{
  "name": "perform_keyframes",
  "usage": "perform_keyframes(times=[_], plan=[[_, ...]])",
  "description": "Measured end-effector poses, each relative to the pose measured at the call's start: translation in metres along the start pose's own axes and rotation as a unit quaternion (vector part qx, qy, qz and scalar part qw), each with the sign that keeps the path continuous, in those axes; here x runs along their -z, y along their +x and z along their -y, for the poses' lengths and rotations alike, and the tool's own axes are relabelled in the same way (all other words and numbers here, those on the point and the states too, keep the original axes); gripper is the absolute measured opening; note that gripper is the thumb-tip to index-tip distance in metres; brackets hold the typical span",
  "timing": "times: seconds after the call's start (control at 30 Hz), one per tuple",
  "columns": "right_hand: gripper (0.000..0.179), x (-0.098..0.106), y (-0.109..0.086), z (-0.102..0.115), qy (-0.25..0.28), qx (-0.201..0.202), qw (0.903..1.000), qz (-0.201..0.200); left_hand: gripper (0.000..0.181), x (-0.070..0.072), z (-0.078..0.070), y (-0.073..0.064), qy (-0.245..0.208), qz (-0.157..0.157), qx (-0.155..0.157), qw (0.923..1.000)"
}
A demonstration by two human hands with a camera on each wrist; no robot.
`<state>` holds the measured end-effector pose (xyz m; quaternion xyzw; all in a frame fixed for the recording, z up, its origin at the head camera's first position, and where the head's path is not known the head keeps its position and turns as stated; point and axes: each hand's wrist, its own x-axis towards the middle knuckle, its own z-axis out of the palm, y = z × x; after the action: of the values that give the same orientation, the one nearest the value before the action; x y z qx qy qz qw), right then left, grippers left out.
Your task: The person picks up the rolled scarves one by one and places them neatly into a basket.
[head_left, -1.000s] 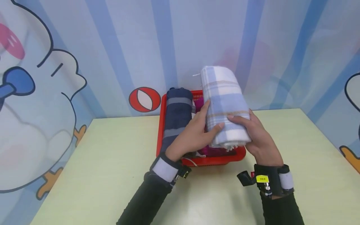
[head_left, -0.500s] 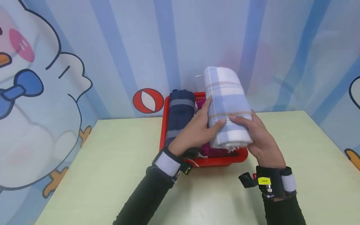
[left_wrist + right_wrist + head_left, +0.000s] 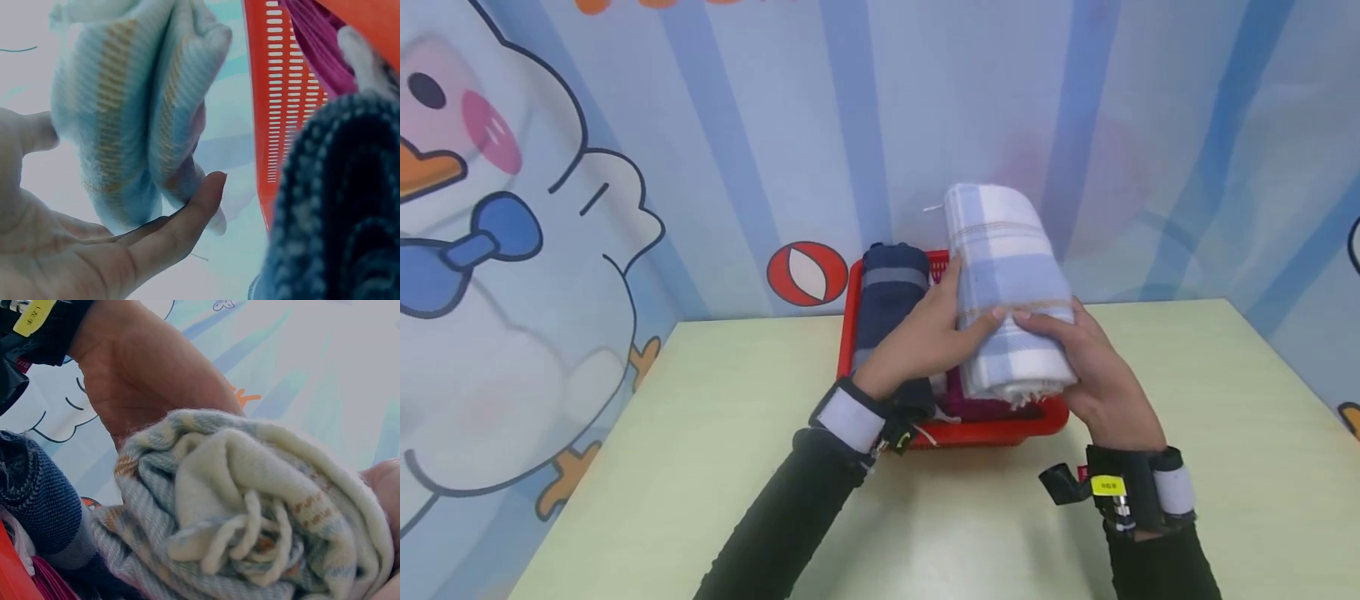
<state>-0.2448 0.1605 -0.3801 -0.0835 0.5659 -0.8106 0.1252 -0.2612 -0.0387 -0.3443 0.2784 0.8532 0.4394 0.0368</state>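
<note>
A rolled plaid scarf (image 3: 1011, 275), white and light blue with tan lines, is held tilted over the right part of a red basket (image 3: 1000, 434). My left hand (image 3: 925, 337) grips its left side, thumb on top. From the right, my right hand (image 3: 1108, 383) holds the near end, its thumb also over the roll. The coiled end and knotted fringe of the scarf (image 3: 250, 512) fill the right wrist view. In the basket's left side lies a rolled navy scarf (image 3: 891, 312) with grey bands. Magenta cloth (image 3: 977, 408) shows below the plaid roll, mostly hidden.
The basket stands on a pale yellow-green table (image 3: 760, 400), close to the back wall (image 3: 737, 167) with its blue stripes and cartoon figures. A white cord (image 3: 927, 434) hangs over the basket's near rim.
The head view has turned left, so the scene slides right and slightly down. Both hands keep their hold on the plaid scarf, which stays over the basket with barely any shift.
</note>
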Motion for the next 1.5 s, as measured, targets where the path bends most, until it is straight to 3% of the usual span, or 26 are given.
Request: perform_keyframes(times=[0.27,0.8,1.17,1.5], plan=[[0.056,-0.002,0.0,-0.003,-0.006,-0.007,1.0,0.0,0.083,0.006,0.002,-0.001,0.001,0.012,0.043,0.999],[0.059,0.0,0.0,0.002,0.002,-0.003,1.0,-0.003,0.085,0.014,-0.003,0.011,-0.004,-0.013,0.082,0.9965],[0.056,-0.002,0.002,0.002,0.01,0.006,0.9999,0.007,0.07,0.022,0.004,0.023,-0.106,-0.002,0.079,0.9913],[0.057,-0.004,0.001,0.003,0.011,0.001,0.9999,0.004,0.061,0.024,0.007,0.033,-0.155,0.002,0.107,0.9821]])
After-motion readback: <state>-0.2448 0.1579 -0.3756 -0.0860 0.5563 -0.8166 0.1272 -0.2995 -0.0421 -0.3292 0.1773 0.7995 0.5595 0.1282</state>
